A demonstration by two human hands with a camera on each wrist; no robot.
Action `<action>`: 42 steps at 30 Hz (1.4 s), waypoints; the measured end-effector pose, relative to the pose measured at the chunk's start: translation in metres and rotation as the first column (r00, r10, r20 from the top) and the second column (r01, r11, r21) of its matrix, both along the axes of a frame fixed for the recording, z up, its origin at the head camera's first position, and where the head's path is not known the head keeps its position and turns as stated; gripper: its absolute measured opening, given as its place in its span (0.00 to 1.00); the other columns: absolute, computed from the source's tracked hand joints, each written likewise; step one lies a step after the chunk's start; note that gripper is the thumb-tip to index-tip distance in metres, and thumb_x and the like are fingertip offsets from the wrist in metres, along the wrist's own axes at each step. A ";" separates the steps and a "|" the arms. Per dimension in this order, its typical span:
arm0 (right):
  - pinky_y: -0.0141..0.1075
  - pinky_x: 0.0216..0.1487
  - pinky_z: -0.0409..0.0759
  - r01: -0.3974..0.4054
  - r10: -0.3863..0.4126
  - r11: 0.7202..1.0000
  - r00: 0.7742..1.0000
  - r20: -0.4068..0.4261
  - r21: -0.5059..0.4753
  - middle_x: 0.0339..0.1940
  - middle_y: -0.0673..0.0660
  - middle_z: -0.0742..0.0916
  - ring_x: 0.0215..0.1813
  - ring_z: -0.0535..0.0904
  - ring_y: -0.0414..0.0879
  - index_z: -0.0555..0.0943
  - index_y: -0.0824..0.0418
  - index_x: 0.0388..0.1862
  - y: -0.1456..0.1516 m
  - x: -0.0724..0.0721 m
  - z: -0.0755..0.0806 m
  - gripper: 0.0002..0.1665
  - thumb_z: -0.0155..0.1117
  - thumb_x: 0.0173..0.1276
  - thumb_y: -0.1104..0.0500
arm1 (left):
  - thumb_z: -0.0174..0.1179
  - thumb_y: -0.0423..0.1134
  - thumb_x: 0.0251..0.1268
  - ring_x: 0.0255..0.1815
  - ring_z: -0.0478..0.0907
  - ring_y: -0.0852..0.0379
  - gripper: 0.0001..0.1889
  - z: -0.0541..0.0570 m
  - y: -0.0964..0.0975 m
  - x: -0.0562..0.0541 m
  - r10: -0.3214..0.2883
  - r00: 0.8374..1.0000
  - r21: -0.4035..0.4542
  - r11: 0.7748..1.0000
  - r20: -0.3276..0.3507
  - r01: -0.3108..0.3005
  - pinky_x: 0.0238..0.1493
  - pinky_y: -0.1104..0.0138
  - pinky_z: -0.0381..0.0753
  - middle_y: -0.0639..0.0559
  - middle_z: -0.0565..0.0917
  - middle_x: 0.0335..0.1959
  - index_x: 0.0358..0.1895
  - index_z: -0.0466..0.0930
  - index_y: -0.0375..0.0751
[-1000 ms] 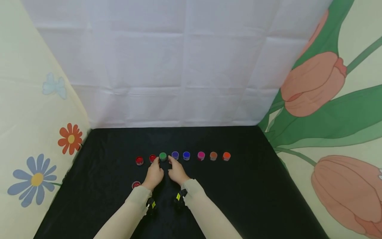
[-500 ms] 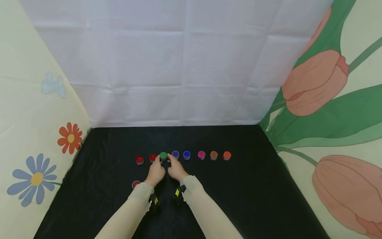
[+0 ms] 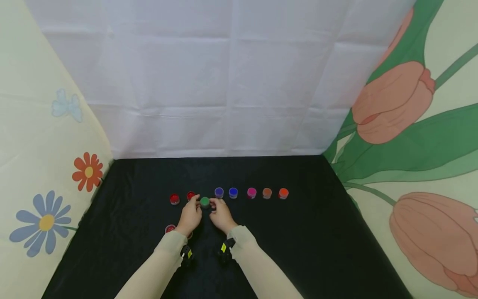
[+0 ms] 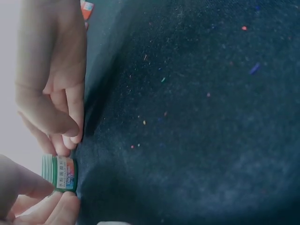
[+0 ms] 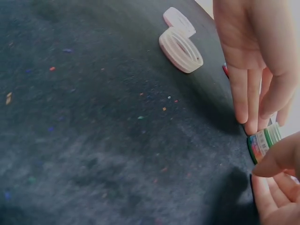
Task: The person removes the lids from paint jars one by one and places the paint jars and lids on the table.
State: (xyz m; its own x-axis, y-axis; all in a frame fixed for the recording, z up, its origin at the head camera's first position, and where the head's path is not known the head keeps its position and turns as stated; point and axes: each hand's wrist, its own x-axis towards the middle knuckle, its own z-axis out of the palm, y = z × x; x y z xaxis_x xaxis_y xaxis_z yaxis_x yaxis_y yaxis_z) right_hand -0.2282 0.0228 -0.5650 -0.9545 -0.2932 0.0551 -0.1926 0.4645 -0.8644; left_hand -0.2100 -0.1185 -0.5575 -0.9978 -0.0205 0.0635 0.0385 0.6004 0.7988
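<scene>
The green jar (image 3: pixel 205 202) was between your left hand (image 3: pixel 189 216) and right hand (image 3: pixel 223 216), both unclenched, their relaxed fingers touching its opposite sides.

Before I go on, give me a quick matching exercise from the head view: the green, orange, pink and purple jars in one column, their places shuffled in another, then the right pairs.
Jars
1. green jar
2. orange jar
3. pink jar
4. purple jar

Places
A. furthest right of all the jars
B. between the blue jar and the brown jar
C. immediately left of the blue jar
D. between the left hand and the right hand

Pairs: 1-D, 2-A, 3-B, 4-C
</scene>
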 end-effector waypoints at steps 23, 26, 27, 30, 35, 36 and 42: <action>0.36 0.52 0.84 0.016 -0.010 0.967 1.000 0.027 -0.253 0.48 0.64 0.85 0.51 0.83 0.55 0.79 0.69 0.51 0.020 0.006 -0.020 0.16 0.69 0.64 0.72 | 0.54 0.19 0.68 0.59 0.79 0.37 0.17 -0.003 -0.006 0.002 -0.117 0.991 0.138 0.985 0.068 0.107 0.60 0.45 0.77 0.33 0.82 0.55 0.58 0.78 0.28; 0.37 0.54 0.83 -0.004 0.013 0.960 0.999 0.030 -0.282 0.49 0.64 0.85 0.52 0.83 0.55 0.79 0.69 0.53 0.022 0.006 -0.021 0.16 0.69 0.67 0.68 | 0.59 0.20 0.65 0.57 0.80 0.38 0.16 -0.006 -0.008 0.001 -0.126 0.988 0.137 0.984 0.084 0.114 0.58 0.47 0.79 0.35 0.83 0.54 0.56 0.79 0.30; 0.36 0.53 0.83 -0.005 0.012 0.961 1.000 0.025 -0.276 0.49 0.63 0.85 0.51 0.83 0.54 0.79 0.68 0.53 0.022 0.006 -0.022 0.16 0.70 0.68 0.67 | 0.61 0.20 0.64 0.57 0.81 0.38 0.16 -0.007 -0.009 0.000 -0.129 0.988 0.136 0.984 0.088 0.116 0.57 0.48 0.80 0.36 0.83 0.53 0.55 0.79 0.31; 0.38 0.53 0.84 -0.003 0.005 0.962 1.000 0.006 -0.275 0.48 0.63 0.85 0.50 0.83 0.53 0.80 0.67 0.52 0.020 0.005 -0.023 0.16 0.71 0.68 0.64 | 0.65 0.22 0.62 0.55 0.82 0.39 0.15 -0.007 -0.012 -0.002 -0.140 0.986 0.128 0.984 0.086 0.128 0.55 0.49 0.81 0.38 0.84 0.51 0.52 0.81 0.32; 0.34 0.50 0.83 0.004 -0.014 0.972 0.999 -0.040 -0.233 0.48 0.60 0.85 0.48 0.83 0.49 0.81 0.66 0.51 0.017 0.005 -0.025 0.14 0.70 0.69 0.63 | 0.67 0.24 0.62 0.53 0.83 0.41 0.14 -0.007 -0.014 -0.004 -0.159 0.984 0.099 0.984 0.076 0.151 0.54 0.47 0.81 0.40 0.85 0.48 0.50 0.81 0.34; 0.33 0.50 0.83 0.006 -0.017 0.973 0.999 -0.045 -0.230 0.48 0.60 0.85 0.47 0.83 0.49 0.81 0.65 0.51 0.016 0.005 -0.025 0.14 0.70 0.69 0.62 | 0.67 0.24 0.62 0.52 0.83 0.41 0.14 -0.007 -0.015 -0.004 -0.163 0.984 0.089 0.984 0.073 0.156 0.54 0.47 0.81 0.41 0.85 0.48 0.50 0.82 0.34; 0.36 0.49 0.84 0.015 -0.027 0.965 0.999 -0.042 -0.261 0.48 0.61 0.86 0.48 0.83 0.51 0.83 0.65 0.50 0.017 0.003 -0.028 0.13 0.70 0.69 0.63 | 0.67 0.25 0.64 0.52 0.83 0.42 0.13 -0.009 -0.015 -0.007 -0.200 0.979 0.038 0.979 0.041 0.199 0.55 0.48 0.80 0.41 0.85 0.48 0.51 0.82 0.33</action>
State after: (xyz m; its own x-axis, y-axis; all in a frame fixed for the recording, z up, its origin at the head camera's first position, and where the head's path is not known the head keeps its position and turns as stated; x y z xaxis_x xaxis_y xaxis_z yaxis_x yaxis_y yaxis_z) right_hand -0.2254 0.0393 -0.5932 -0.9551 -0.2430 0.1693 -0.2260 0.2287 -0.9469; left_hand -0.2172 -0.1335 -0.5662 -0.9838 0.1781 0.0216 0.1188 0.5568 0.8221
